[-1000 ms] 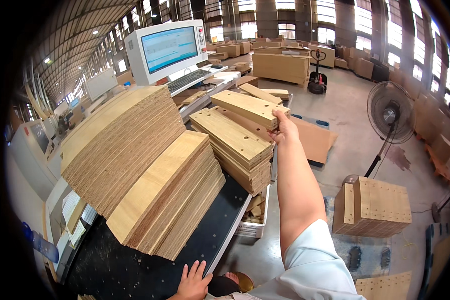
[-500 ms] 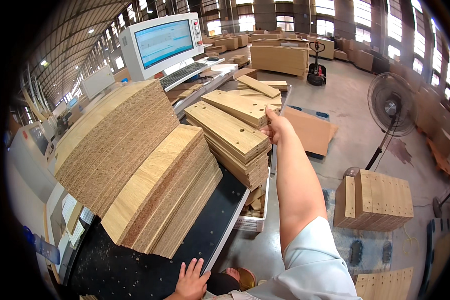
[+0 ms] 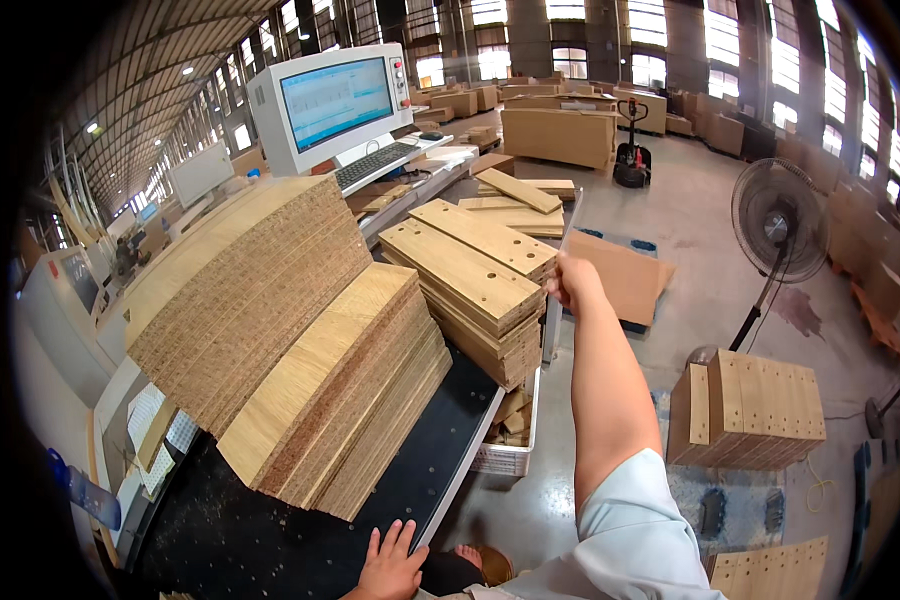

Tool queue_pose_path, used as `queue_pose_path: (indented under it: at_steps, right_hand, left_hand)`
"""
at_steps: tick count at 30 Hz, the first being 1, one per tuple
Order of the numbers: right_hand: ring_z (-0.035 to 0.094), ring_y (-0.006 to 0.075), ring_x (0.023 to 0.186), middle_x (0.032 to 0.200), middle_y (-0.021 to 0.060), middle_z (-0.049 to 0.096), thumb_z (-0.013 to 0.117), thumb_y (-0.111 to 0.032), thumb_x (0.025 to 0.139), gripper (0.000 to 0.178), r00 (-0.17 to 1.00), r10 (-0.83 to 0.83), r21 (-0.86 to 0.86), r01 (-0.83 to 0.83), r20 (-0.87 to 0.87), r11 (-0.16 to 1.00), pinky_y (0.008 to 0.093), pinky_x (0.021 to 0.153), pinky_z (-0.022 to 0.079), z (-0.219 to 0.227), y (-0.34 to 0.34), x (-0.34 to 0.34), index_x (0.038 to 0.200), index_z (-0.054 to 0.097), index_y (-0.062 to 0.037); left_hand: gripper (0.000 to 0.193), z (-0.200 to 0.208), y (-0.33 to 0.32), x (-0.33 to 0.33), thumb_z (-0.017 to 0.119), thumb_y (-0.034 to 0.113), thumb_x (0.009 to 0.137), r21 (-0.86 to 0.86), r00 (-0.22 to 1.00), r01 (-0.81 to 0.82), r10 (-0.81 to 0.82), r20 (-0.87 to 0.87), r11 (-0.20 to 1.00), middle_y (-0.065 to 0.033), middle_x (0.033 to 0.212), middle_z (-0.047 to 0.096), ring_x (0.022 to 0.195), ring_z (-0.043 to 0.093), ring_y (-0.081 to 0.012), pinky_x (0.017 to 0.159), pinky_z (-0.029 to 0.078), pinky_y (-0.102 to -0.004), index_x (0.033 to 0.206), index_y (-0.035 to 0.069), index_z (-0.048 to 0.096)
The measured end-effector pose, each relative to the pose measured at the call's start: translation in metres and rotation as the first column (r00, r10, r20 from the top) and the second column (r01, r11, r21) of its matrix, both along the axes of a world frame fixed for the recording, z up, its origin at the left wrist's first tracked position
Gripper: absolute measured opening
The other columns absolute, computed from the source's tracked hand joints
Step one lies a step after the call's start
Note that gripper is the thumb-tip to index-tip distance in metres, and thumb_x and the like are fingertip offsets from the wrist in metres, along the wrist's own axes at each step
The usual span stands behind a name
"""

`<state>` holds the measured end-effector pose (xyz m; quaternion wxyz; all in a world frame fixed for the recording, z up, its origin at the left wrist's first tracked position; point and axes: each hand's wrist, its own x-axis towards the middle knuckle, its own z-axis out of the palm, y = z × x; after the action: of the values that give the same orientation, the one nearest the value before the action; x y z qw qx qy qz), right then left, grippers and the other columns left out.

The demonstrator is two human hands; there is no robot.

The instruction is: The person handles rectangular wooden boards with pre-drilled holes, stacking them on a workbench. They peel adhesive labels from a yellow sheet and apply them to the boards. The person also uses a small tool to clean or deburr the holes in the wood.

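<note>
Flanking right hand: panel stack, fan.

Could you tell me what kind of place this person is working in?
Most likely a furniture or wood-panel factory hall: stacks of drilled boards on a black workbench, a machine control screen with keyboard, and more board stacks on the wide concrete floor.

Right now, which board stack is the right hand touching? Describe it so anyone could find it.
Start at the monitor and come toward the camera along the black workbench. The flat stack of drilled boards meets the right hand; unlike the leaning stacks, its boards lie flat, holes up.
</note>
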<state>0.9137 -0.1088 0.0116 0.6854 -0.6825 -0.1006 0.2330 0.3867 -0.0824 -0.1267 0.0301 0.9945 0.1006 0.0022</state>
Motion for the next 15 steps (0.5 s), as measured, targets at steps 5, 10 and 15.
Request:
queue_pose_path:
  at_steps: [5,10,15]
  right_hand:
    - [0.043,0.0171,0.039,0.053,0.007,0.05,0.048,-0.01,0.085,0.018,0.987,0.071,0.073,-0.061,-0.146,0.995,0.0316,0.038,0.036,-0.017,0.002,-0.013,0.069,0.052,-0.0029]
    - [0.042,0.0181,0.04,0.053,0.0066,0.046,0.05,-0.008,0.084,0.016,0.997,0.028,0.022,-0.027,-0.076,0.999,0.0338,0.039,0.035,-0.023,0.017,-0.004,0.068,0.05,-0.0042]
    - [0.037,0.0169,0.039,0.052,0.0035,0.042,0.054,-0.014,0.084,0.016,0.998,0.068,-0.034,-0.068,0.014,0.997,0.0329,0.038,0.03,-0.021,0.022,-0.005,0.069,0.051,-0.008]
  left_hand:
    - [0.049,-0.001,0.0,-0.001,0.068,0.021,0.071,0.001,1.0,0.015,-0.015,0.022,1.0,-0.0209,0.146,0.027,0.138,0.021,-0.0365,0.11,0.017,-0.0563,0.117,0.009,0.059]
    - [0.047,-0.004,0.002,-0.001,0.068,0.021,0.071,-0.008,0.999,0.018,-0.017,0.031,1.0,-0.0212,0.145,0.027,0.138,0.02,-0.0366,0.109,0.017,-0.0567,0.116,0.009,0.06]
    - [0.046,-0.002,0.001,-0.002,0.067,0.021,0.071,-0.02,0.999,0.025,-0.024,0.041,0.999,-0.0218,0.145,0.028,0.137,0.021,-0.0371,0.109,0.018,-0.0574,0.114,0.008,0.06]
